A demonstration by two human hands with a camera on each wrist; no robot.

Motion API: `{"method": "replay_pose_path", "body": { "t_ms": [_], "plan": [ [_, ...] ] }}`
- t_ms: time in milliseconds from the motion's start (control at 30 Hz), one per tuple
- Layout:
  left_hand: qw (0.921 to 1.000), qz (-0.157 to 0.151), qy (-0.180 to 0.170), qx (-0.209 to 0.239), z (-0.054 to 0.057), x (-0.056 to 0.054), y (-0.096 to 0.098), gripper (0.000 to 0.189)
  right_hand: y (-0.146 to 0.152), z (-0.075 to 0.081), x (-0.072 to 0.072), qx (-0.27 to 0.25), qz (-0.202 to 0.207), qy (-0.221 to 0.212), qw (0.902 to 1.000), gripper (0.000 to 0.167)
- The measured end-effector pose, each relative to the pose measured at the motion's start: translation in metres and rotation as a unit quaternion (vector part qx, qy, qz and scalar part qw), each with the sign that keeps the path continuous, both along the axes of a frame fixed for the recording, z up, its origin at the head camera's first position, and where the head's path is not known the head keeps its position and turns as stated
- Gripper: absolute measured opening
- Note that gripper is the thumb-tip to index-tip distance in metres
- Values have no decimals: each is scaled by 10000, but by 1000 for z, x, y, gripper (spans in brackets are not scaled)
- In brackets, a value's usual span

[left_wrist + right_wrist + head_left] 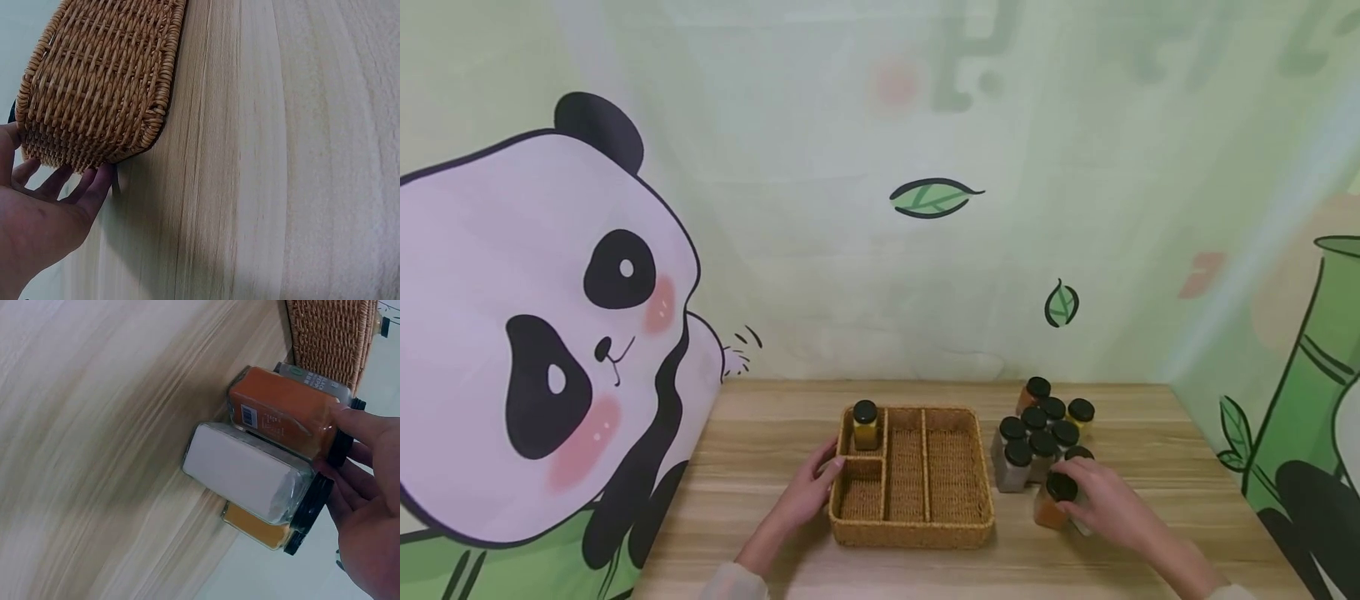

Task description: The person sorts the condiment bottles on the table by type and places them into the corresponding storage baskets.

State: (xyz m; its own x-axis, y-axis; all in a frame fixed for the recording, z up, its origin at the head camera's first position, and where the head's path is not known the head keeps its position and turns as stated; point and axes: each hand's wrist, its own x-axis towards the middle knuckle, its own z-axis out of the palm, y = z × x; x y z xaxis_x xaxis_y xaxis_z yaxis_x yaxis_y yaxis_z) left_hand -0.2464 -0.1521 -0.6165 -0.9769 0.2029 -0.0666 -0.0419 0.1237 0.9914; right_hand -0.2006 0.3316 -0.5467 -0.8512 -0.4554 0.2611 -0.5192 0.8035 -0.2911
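Note:
My left hand (807, 492) holds the left side of a wicker basket (913, 535), thumb at the rim and fingers against the outer wall. The basket has several compartments; a black-lidded jar of yellow spice (866, 435) stands in the back left one. To the basket's right, my right hand (1107, 502) grips a spice jar of orange-red powder (1049, 512) near its black lid. In the right wrist view, a jar of white powder (244, 472) stands close beside that jar, with a yellow jar (256, 525) and a grey-labelled jar (315, 382) behind.
Several black-lidded jars (1013, 477) cluster right of the basket, mostly grey, with an orange-red one (1026, 402) at the back and a yellow one (1078, 417) at the right. All stand on a wood-grain table (767, 408) before a panda-printed backdrop (820, 275).

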Motion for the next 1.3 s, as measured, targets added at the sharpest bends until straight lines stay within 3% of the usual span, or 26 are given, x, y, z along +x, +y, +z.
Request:
{"method": "replay_pose_path", "body": {
  "t_ms": [400,633,967,1300],
  "plan": [
    [9999,9,65,86,-3,1,0,59,-2,9,-3,442,250,-70,9987,46],
    [9999,14,95,28,-5,1,2,55,-18,34,-10,298,276,-144,9991,43],
    [9999,157,29,-14,-3,2,0,59,-71,87,-15,119,501,107,9986,47],
    [9999,134,9,30,-3,3,0,61,-143,90,-32,-719,1153,90,9907,44]
  ]
}}
